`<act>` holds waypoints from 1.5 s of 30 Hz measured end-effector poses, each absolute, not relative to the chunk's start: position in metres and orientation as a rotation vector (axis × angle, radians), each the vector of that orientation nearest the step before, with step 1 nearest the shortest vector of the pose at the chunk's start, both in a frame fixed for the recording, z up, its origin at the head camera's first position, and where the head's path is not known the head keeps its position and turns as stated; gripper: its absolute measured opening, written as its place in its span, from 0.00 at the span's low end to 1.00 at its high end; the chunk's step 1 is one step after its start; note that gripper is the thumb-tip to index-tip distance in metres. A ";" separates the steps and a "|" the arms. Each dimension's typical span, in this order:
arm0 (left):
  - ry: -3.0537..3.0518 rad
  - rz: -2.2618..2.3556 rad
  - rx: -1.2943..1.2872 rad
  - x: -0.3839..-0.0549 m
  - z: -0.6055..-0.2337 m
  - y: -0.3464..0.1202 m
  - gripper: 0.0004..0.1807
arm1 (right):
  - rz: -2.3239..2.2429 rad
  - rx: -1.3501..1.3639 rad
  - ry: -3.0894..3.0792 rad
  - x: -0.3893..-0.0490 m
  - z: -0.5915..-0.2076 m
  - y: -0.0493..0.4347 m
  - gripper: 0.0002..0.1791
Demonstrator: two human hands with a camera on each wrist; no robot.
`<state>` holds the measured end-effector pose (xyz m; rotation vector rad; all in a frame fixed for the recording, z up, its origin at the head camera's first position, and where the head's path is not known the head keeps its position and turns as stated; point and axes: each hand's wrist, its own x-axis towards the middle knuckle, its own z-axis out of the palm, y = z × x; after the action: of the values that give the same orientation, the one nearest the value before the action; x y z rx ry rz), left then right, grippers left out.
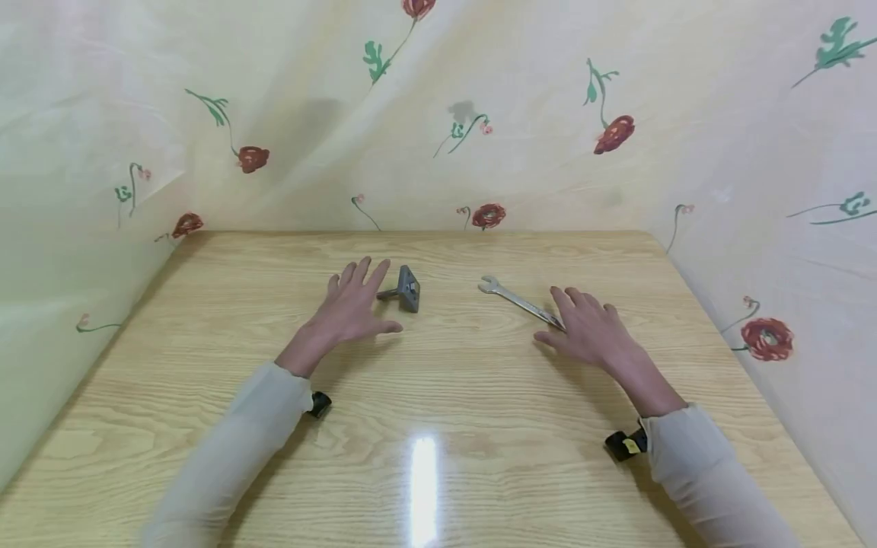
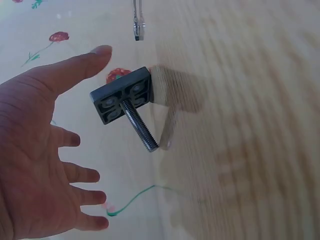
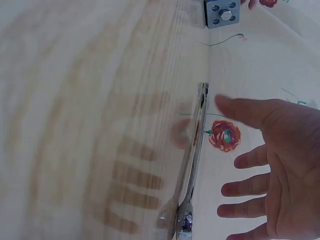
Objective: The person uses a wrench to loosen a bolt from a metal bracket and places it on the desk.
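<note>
On the wooden table stands a dark grey square plate (image 1: 409, 289) on its edge, a threaded bolt (image 2: 139, 127) sticking out of its back towards the left. The bolt's hex head (image 3: 225, 14) shows on the other face in the right wrist view. My left hand (image 1: 348, 308) hovers beside the bolt, fingers spread and thumb apart, holding nothing. A silver wrench (image 1: 517, 299) lies slantwise to the right of the plate, open jaw at the far end. Above its near end is my right hand (image 1: 589, 327), fingers extended, partly covering the wrench in the head view; it grips nothing.
The pale wood-grain table (image 1: 438, 380) ends at a back edge against a flower-patterned cloth (image 1: 425, 152), which also hangs at both sides. Black wrist cameras (image 1: 625, 445) sit under both cuffs. A bright light reflection (image 1: 423, 487) falls on the near tabletop.
</note>
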<state>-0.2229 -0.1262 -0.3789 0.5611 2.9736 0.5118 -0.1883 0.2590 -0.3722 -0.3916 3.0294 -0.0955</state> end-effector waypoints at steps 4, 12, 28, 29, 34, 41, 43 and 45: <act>2.970 0.488 0.570 -0.233 -0.377 -0.121 0.61 | -0.069 -0.419 3.046 -0.193 -0.369 0.258 0.45; 2.842 0.665 0.528 -0.250 -0.378 -0.110 0.63 | -0.054 -0.454 2.985 -0.206 -0.360 0.250 0.38; 2.743 0.713 0.475 -0.276 -0.382 -0.090 0.62 | -0.063 -0.390 2.880 -0.232 -0.367 0.239 0.04; 2.742 0.710 0.471 -0.278 -0.382 -0.090 0.62 | -0.064 -0.376 2.874 -0.234 -0.367 0.238 0.04; 2.727 0.711 0.460 -0.281 -0.380 -0.089 0.57 | -0.065 -0.326 2.852 -0.237 -0.368 0.235 0.05; 2.723 0.639 0.469 -0.281 -0.377 -0.087 0.53 | -0.071 -0.342 2.848 -0.240 -0.377 0.236 0.11; 2.727 0.638 0.461 -0.281 -0.376 -0.086 0.53 | -0.071 -0.352 2.860 -0.241 -0.378 0.238 0.13; 2.728 0.660 0.451 -0.282 -0.375 -0.084 0.53 | -0.066 -0.359 2.879 -0.243 -0.379 0.241 0.14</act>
<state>-0.2820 -0.0843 -0.3753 0.4507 2.7277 0.6598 -0.2426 0.2406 -0.3786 -0.3587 2.8792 -0.0665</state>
